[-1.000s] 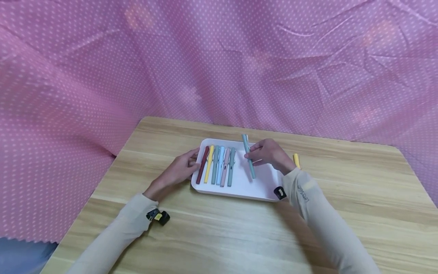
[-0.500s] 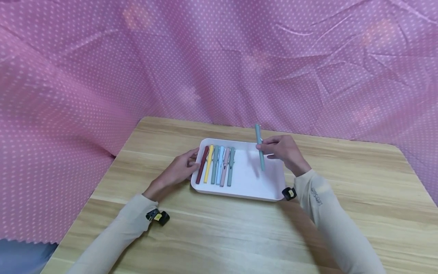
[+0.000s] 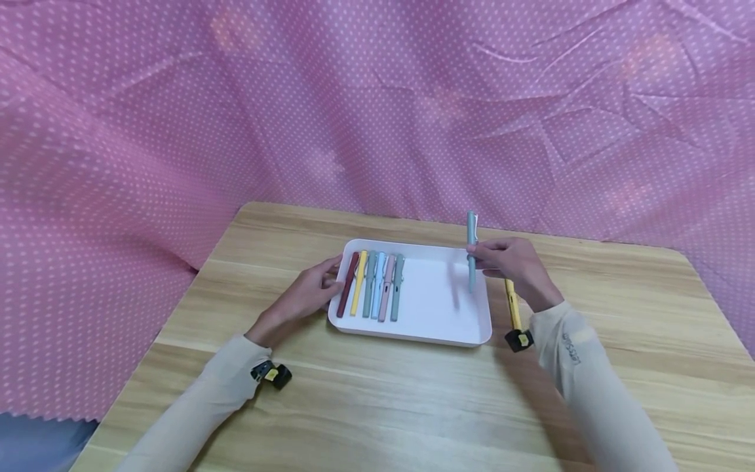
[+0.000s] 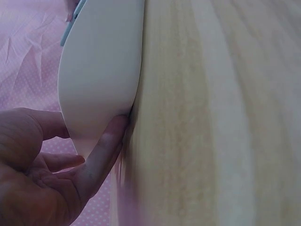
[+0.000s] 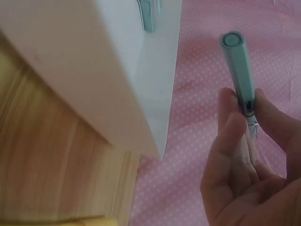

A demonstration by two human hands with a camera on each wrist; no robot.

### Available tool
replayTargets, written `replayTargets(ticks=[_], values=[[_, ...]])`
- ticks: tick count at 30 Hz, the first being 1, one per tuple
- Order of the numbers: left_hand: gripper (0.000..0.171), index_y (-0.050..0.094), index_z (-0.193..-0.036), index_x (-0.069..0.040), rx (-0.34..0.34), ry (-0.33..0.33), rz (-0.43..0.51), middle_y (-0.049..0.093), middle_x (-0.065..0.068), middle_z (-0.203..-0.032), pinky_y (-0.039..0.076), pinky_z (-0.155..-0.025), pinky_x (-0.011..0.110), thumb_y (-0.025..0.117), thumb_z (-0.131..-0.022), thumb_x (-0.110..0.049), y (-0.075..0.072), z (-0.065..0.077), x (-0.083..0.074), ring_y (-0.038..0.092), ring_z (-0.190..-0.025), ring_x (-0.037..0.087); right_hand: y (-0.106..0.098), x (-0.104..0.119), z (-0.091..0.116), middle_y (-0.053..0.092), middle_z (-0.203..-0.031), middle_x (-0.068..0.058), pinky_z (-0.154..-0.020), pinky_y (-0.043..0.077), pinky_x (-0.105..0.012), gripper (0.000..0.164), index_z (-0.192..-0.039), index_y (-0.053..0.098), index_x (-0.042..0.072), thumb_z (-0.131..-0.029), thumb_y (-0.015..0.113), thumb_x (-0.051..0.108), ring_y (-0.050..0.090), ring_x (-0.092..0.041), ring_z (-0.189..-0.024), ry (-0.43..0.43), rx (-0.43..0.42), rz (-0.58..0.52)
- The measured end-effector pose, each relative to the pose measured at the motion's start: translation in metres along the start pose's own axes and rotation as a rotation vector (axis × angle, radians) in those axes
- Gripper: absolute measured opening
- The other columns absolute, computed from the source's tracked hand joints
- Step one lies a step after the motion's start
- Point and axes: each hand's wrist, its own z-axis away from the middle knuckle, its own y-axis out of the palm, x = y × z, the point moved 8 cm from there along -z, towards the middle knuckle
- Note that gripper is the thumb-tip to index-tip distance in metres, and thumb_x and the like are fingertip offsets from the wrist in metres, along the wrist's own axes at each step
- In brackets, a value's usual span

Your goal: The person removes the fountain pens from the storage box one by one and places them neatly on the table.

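My right hand (image 3: 514, 263) pinches a teal-green pen (image 3: 471, 229) by its middle, between thumb and fingers. The pen stands nearly upright over the right end of a white tray (image 3: 436, 338), clip end up; the right wrist view shows the barrel end of the pen (image 5: 238, 66) toward the camera. At the tray's left end my left hand (image 3: 307, 288) grips the rim, with fingers (image 4: 106, 141) against the outer wall in the left wrist view. Inside, a row of pens lies side by side: dark red (image 3: 348, 285), yellow (image 3: 358, 285), green, light blue, pink and green (image 3: 398, 288).
A yellow pen (image 3: 513, 305) lies on the wooden table (image 3: 377, 406) right of the tray, partly hidden under my right hand and wrist camera (image 3: 519, 340). A pink dotted cloth (image 3: 377, 118) hangs behind the table and at the left.
My right hand has moved right with the green pen, from over the tray's middle to its right end, and the pen has turned more upright. The left hand keeps its place.
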Motion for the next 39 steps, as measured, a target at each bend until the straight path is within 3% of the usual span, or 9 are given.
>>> replayTargets(ticks=[7,14,20,29,36,39], values=[[0.067,0.021,-0.166,-0.007,-0.003,-0.004,-0.014,0.045,0.024,-0.155,0.065,-0.080,0.034,0.053,-0.107,-0.009,0.000,0.000,0.000,0.062,-0.125,0.037,-0.027,-0.008,0.008,0.078,-0.097,0.006,-0.090,0.061,-0.027,0.059,-0.137,0.059,-0.011,-0.098,0.075,0.031,0.073,-0.005,-0.088,0.009,-0.034,-0.067],[0.066,0.023,-0.164,0.000,-0.014,0.059,-0.077,0.049,0.027,-0.150,0.062,-0.093,0.036,0.054,-0.106,-0.008,-0.002,-0.001,-0.004,0.063,-0.124,0.037,-0.050,-0.017,0.016,0.076,-0.091,0.013,-0.089,0.061,-0.027,0.065,-0.139,0.055,-0.012,-0.098,0.075,0.034,0.073,-0.002,-0.086,0.016,-0.068,-0.063],[0.066,0.022,-0.165,-0.002,-0.015,0.033,-0.075,0.049,0.026,-0.151,0.063,-0.089,0.036,0.053,-0.107,-0.009,-0.002,-0.001,-0.004,0.063,-0.124,0.036,-0.065,-0.033,0.020,0.077,-0.093,0.015,-0.090,0.060,-0.025,0.065,-0.139,0.054,-0.011,-0.098,0.074,0.036,0.072,0.000,-0.088,0.033,-0.070,-0.066],[0.066,0.022,-0.165,-0.003,-0.022,0.011,-0.085,0.049,0.025,-0.151,0.062,-0.091,0.035,0.054,-0.107,-0.009,-0.002,-0.002,-0.001,0.062,-0.126,0.036,-0.075,-0.060,0.027,0.074,-0.091,0.016,-0.084,0.062,-0.024,0.068,-0.141,0.051,-0.017,-0.100,0.073,0.032,0.071,0.000,-0.086,0.019,-0.091,-0.063],[0.066,0.022,-0.164,-0.002,-0.019,0.018,-0.085,0.049,0.026,-0.151,0.062,-0.090,0.035,0.054,-0.107,-0.009,-0.003,-0.002,-0.003,0.062,-0.126,0.037,-0.073,-0.079,0.030,0.076,-0.091,0.010,-0.083,0.063,-0.026,0.053,-0.131,0.061,-0.013,-0.099,0.074,0.027,0.073,-0.004,-0.084,0.043,-0.072,-0.112],[0.066,0.022,-0.165,-0.003,-0.015,0.009,-0.073,0.049,0.024,-0.151,0.062,-0.090,0.035,0.054,-0.107,-0.009,-0.002,-0.001,-0.003,0.062,-0.126,0.036,-0.073,-0.085,0.030,0.075,-0.091,0.011,-0.084,0.063,-0.027,0.052,-0.129,0.063,-0.012,-0.099,0.075,0.028,0.072,-0.004,-0.084,0.057,-0.074,-0.085]])
